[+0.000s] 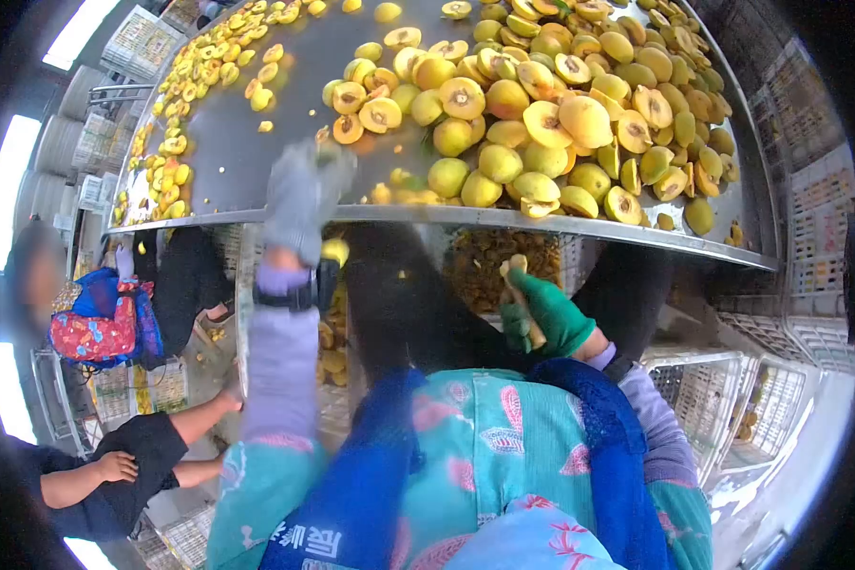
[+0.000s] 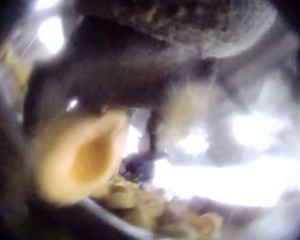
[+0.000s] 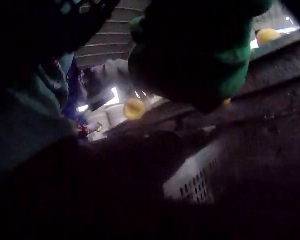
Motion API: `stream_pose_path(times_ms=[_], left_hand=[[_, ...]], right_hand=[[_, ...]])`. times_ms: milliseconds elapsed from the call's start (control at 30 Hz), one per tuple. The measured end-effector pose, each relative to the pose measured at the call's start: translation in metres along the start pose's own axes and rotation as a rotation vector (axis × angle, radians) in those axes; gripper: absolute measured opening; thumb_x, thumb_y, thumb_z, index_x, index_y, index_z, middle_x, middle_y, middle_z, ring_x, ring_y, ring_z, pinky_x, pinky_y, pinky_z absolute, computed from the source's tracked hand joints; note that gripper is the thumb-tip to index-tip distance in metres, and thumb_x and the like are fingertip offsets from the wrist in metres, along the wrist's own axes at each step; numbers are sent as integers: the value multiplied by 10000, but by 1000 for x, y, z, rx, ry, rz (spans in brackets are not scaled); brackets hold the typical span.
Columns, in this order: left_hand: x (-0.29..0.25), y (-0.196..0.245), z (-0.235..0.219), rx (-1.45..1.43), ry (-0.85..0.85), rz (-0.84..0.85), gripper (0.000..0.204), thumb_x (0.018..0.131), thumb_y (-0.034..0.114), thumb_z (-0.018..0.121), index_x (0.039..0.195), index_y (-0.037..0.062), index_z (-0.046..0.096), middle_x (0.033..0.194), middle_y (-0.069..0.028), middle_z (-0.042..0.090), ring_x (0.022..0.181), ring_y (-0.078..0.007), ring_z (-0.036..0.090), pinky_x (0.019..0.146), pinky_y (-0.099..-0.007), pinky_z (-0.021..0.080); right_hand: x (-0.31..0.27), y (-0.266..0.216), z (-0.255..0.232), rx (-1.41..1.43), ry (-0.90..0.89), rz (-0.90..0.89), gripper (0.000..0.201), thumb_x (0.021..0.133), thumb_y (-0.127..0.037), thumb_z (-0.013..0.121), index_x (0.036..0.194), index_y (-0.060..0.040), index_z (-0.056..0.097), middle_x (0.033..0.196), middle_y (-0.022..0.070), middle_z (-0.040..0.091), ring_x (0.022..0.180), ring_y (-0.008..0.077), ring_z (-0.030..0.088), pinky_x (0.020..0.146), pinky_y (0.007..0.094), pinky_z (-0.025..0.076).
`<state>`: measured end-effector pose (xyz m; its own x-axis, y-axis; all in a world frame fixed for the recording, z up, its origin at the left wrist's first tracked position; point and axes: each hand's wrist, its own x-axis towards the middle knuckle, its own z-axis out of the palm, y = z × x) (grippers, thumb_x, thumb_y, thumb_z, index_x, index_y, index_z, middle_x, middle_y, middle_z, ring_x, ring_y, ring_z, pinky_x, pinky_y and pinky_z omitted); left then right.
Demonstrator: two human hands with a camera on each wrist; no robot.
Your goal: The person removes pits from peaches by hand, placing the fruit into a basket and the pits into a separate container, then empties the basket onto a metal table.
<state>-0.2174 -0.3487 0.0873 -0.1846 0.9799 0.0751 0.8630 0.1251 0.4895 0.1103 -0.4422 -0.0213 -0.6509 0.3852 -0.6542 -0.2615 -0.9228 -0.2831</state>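
Over the near edge of the metal table (image 1: pixel 228 171), my left hand (image 1: pixel 304 195) in a grey glove is motion-blurred, its finger shape unclear. A yellow fruit piece (image 1: pixel 335 251) shows beside its wrist, below the edge. The left wrist view has a cut half (image 2: pixel 80 160) with a hollow centre, apart from the grey glove (image 2: pixel 235 30). My right hand (image 1: pixel 556 313), in a green glove, curls round a pale wooden-looking tool (image 1: pixel 534 328) above my lap. The right wrist view shows that glove (image 3: pixel 235 70) darkly, the tool hidden, and a yellow piece (image 3: pixel 134 108) beyond.
Whole and halved yellow fruit (image 1: pixel 560 123) are heaped on the table's right; smaller pieces (image 1: pixel 176 142) line its left. Below the edge is a container of pieces (image 1: pixel 503 261). White crates (image 1: pixel 703 389) stand at right. At left are people, one with a red patterned sleeve (image 1: pixel 90 332).
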Motion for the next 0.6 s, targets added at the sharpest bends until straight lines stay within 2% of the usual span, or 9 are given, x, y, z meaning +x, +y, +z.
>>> stream_pose_path(times_ms=[67,167,233,267,367,467,533,600], left_hand=[[48,32,16,70,260,236,438,766,297,682,1106,32,599,997,-225,632,914,-380,622,810,-449,487],[114,0,87,503,-23,300,477,760,275,664,1167,44,570,1115,-254,583,976,-395,602,847,-463,484],[110,21,75,442,-157,329,512,768,261,662,1228,66,548,1142,-230,586,1034,-343,594,894,-408,475],[100,30,66,419,-234,337,532,772,254,661,1258,77,538,1155,-218,587,1063,-318,590,918,-381,471],[46,48,47,-495,-268,55,434,824,214,645,1213,42,557,1200,-169,584,1050,-245,598,894,-334,490],[-4,51,50,-569,-155,472,294,832,58,635,1122,30,594,1058,-71,619,933,-173,604,815,-305,505],[-25,60,67,-788,-132,327,259,845,55,625,1102,35,605,1041,-61,625,938,-167,605,815,-313,504],[-31,67,73,-822,-126,260,226,856,68,618,1080,42,613,1028,-71,633,926,-180,615,813,-315,502]], right_hand=[[18,12,-2,-160,18,-105,451,928,-606,445,750,-196,506,525,-33,418,354,104,347,324,262,266],[-8,-5,54,-423,183,-300,478,945,-568,446,766,-130,515,540,-18,414,400,103,398,358,267,301],[-13,-9,68,-348,188,-423,497,951,-558,443,779,-98,519,546,-19,417,423,99,425,375,274,314],[-17,-17,71,-518,288,-529,445,970,-466,469,803,-56,519,525,40,445,410,179,434,396,322,346],[15,-33,70,-871,346,-1109,340,979,-341,488,863,-24,533,566,135,498,436,290,485,416,393,388],[32,-43,96,-1142,464,-1376,212,968,-228,494,930,-29,556,664,197,536,524,359,536,451,441,417],[42,-41,97,-1360,531,-1598,177,961,-201,497,954,-39,567,701,191,549,563,351,562,460,448,424],[42,-38,94,-1516,570,-1738,145,938,-153,513,1001,-43,583,723,184,550,582,348,569,471,451,430]])
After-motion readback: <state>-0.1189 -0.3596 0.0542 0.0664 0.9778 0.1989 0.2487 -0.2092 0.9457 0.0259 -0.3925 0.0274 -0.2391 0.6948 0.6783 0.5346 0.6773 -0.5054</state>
